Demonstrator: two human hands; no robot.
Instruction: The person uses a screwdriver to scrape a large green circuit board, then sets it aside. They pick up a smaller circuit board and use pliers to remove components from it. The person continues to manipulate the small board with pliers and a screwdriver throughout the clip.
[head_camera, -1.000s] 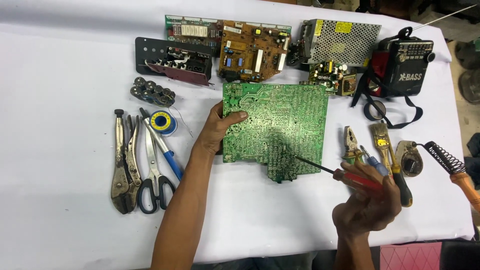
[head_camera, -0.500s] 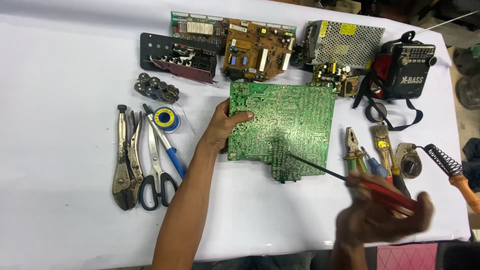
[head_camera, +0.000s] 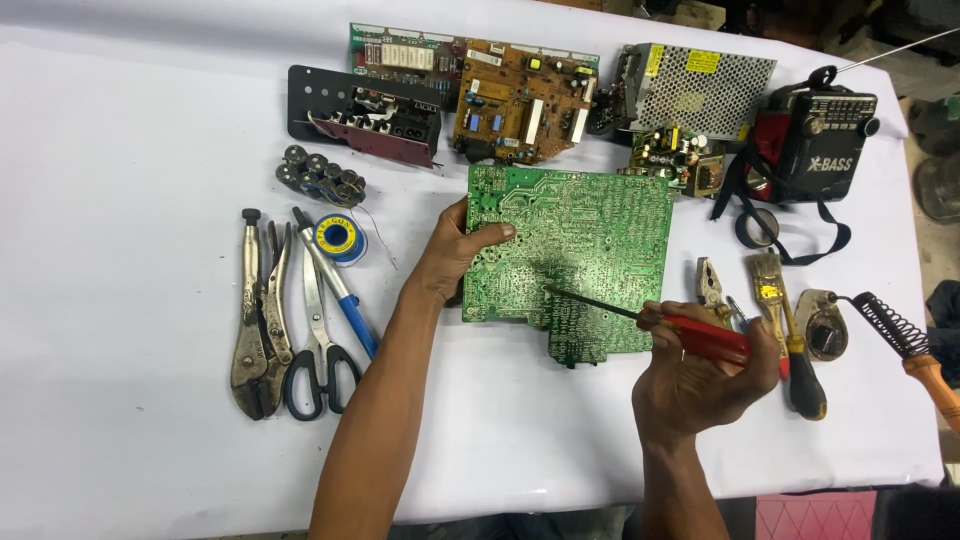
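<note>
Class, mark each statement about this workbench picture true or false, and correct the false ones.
1. The left hand grips the left edge of the green circuit board. True.
2. The right hand holds a paintbrush. False: it holds a red-handled screwdriver.
3. The screwdriver's tip is over the green board. True.
4. The scissors lie right of the board. False: they lie to its left, beside the locking pliers.
5. The black radio stands at the table's left end. False: it is at the right.

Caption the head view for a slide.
Left hand steadies a green circuit board while the right hand points a red-handled screwdriver at it.
</note>
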